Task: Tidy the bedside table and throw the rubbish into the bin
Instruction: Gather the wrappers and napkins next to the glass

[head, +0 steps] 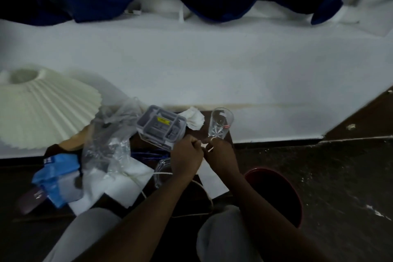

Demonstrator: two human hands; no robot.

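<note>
Your left hand [187, 155] and your right hand [220, 155] meet over the near right part of the dark wooden bedside table [205, 130]. The fingers of both are curled in tight, and together they pinch a small pale scrap [204, 145] between their tips; you cannot tell what the scrap is made of. A ring shows on a finger of your right hand.

Just beyond your right hand a clear cut-pattern drinking glass [220, 122] stands upright, and to its left lies a crumpled white tissue [194, 120]. Left of that sits a clear plastic box with a grey tray and a yellow label [161, 126]. A crumpled clear plastic bag [112, 134] lies further left, beside a cream pleated lampshade [42, 108]. A blue packet [53, 176] and flat white sheets [119, 183] cover the near left. The round red bin [263, 169] stands on the floor to the right, near your right forearm.
</note>
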